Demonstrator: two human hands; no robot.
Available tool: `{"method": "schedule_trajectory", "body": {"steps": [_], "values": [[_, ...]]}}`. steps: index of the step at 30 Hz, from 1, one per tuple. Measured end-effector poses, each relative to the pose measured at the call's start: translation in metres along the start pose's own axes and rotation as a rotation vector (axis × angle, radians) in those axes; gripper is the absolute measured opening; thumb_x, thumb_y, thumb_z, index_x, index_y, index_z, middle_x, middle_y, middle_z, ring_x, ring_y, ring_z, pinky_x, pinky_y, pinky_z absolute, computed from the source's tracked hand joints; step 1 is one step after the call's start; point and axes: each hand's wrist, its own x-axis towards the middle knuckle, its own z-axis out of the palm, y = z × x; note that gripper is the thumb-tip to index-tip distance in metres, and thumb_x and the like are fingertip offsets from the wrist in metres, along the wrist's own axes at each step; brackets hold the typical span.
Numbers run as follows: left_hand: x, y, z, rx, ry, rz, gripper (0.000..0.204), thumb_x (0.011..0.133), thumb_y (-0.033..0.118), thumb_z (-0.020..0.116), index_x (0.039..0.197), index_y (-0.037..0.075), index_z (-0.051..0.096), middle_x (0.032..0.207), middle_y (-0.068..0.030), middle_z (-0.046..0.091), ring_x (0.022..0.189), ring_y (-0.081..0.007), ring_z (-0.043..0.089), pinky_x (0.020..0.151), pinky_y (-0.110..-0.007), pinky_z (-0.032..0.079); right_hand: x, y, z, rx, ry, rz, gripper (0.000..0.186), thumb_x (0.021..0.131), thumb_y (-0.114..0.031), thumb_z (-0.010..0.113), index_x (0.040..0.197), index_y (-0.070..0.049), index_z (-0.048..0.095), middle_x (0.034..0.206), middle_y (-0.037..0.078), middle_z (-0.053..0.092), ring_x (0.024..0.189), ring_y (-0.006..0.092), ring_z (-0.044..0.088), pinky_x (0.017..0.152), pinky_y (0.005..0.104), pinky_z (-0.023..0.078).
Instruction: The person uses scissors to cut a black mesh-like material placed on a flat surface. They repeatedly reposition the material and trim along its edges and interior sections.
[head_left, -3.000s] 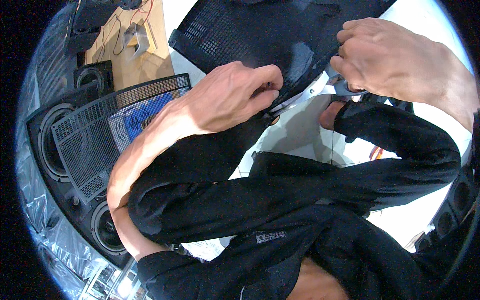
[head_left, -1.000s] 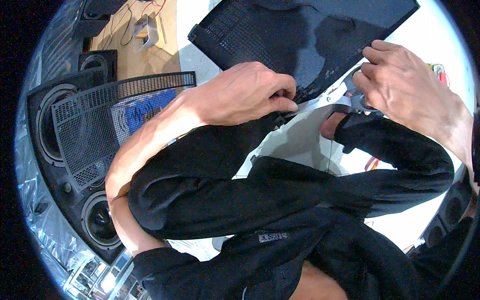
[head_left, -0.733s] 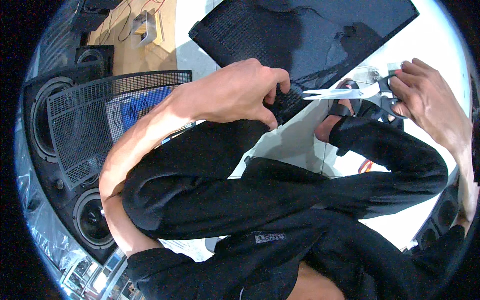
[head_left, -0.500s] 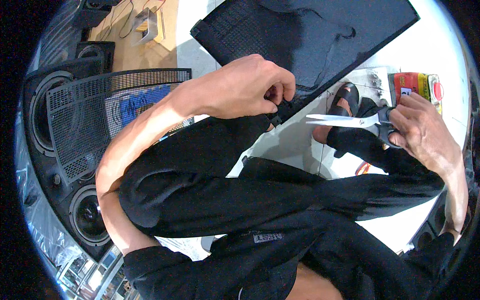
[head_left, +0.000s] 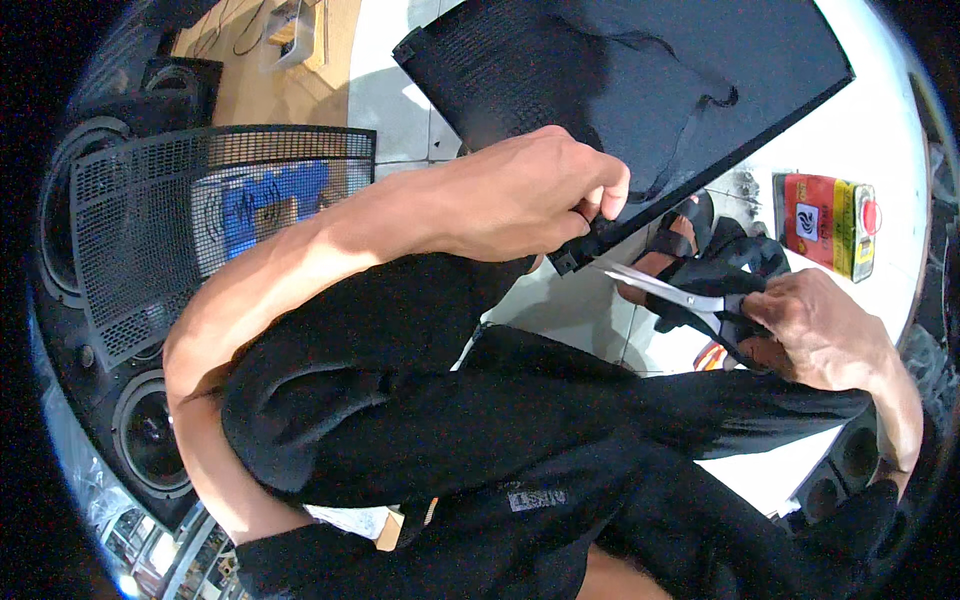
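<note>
A flat panel (head_left: 760,60) covered in black cloth slants across the upper middle, its near corner close to my knees. My left hand (head_left: 545,190) is closed at the near edge of that panel, fingertips pinched at the black cloth (head_left: 600,238); the curled fingers partly hide the grip. In my right hand (head_left: 825,325) is a pair of scissors (head_left: 680,296) with dark handles. Their metal blades point left, tips close to the panel's near corner and only slightly apart.
At the right, a red and yellow can (head_left: 825,225) with a red cap stands on white floor tiles. A black metal grille (head_left: 130,240) leans by large speakers (head_left: 150,435) at the left. My crossed legs (head_left: 420,390) lie below, and a sandalled foot (head_left: 680,240) is near the scissors.
My right hand has come down and slightly left, tilting the scissors so their tips rise toward the panel's corner. More of the can shows. My left hand stays pinched at the panel's edge.
</note>
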Motion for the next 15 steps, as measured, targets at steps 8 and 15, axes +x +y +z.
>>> {"method": "schedule_trajectory", "body": {"steps": [8, 15], "values": [[-0.008, 0.002, -0.001, 0.094, -0.03, 0.017, 0.02, 0.082, 0.004, 0.069, 0.1, -0.003, 0.062, 0.084, -0.0201, 0.07, 0.084, -0.0389, 0.069, 0.073, -0.045, 0.053, 0.014, -0.008, -0.024, 0.149, -0.201, -0.001, 0.025, 0.088, -0.024, 0.07, 0.083, -0.001, 0.064, 0.065, 0.018, 0.059, 0.063, 0.0394, 0.062, 0.058, 0.0481, 0.046], [-0.013, -0.001, -0.004, 0.11, -0.085, -0.036, 0.018, 0.08, 0.004, 0.072, 0.094, -0.005, 0.068, 0.086, -0.0226, 0.07, 0.085, -0.0392, 0.07, 0.076, -0.044, 0.055, 0.016, -0.002, -0.024, 0.177, -0.217, -0.017, 0.014, 0.081, -0.011, 0.069, 0.081, 0.002, 0.064, 0.066, 0.017, 0.061, 0.061, 0.037, 0.063, 0.056, 0.045, 0.046]]}}
